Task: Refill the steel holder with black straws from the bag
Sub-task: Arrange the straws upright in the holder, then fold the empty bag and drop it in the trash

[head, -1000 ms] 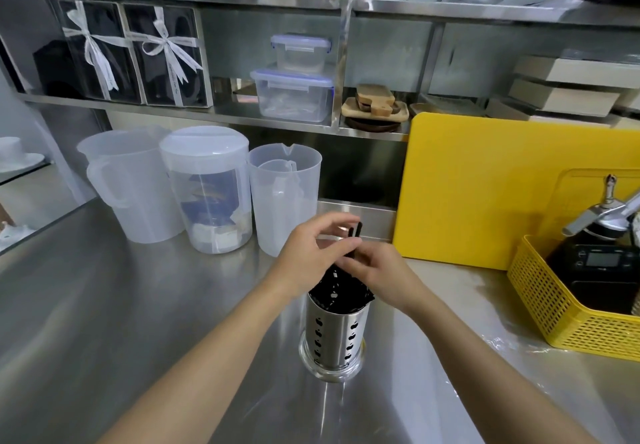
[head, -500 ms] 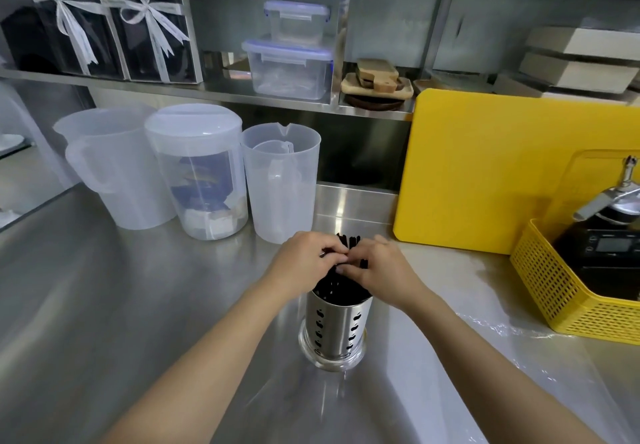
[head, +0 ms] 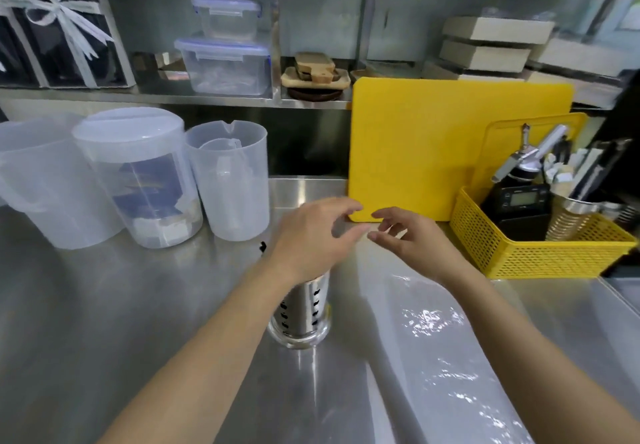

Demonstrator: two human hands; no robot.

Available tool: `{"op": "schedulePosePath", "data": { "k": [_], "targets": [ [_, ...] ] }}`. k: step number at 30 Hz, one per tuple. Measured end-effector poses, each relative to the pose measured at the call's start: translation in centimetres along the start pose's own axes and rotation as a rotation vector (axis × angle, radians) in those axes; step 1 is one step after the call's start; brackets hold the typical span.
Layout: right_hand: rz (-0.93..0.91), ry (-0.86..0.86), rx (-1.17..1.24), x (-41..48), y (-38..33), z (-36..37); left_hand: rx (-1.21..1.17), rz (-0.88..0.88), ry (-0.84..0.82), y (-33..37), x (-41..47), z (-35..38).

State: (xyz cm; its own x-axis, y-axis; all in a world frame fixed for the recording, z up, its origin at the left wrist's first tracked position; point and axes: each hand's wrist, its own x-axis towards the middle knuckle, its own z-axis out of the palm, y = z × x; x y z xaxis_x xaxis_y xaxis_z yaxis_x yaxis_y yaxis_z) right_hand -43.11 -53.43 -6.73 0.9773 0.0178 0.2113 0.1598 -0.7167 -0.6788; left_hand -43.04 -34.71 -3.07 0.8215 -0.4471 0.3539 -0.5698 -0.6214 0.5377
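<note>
Both hands have let go of the straws and lifted: the left hand [head: 313,232] and right hand [head: 410,235] hover spread and empty. The steel holder [head: 304,308] stands on the bench [head: 104,305] under the left wrist, its top hidden; filling looks finished.
</note>
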Motion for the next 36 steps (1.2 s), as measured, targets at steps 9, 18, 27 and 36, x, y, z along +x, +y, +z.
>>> {"op": "schedulePosePath", "data": {
  "k": [9,18,27,36],
  "targets": [
    [0.429,0.113,-0.109,-8.2,11.6,-2.5,-0.079,-0.081,-0.334,2.1,-3.2,15.3],
    [0.929,0.093,-0.26,-15.0,20.9,-3.6,0.174,-0.309,-0.549,1.0,-6.3,24.0],
    [0.985,0.099,0.088,-16.5,23.7,-4.9,-0.172,-0.838,-0.382,1.5,-4.4,25.0],
    [0.832,0.039,0.743,-17.7,23.1,-6.4,-0.696,-0.807,-0.226,0.0,-4.4,21.2]
  ]
}}
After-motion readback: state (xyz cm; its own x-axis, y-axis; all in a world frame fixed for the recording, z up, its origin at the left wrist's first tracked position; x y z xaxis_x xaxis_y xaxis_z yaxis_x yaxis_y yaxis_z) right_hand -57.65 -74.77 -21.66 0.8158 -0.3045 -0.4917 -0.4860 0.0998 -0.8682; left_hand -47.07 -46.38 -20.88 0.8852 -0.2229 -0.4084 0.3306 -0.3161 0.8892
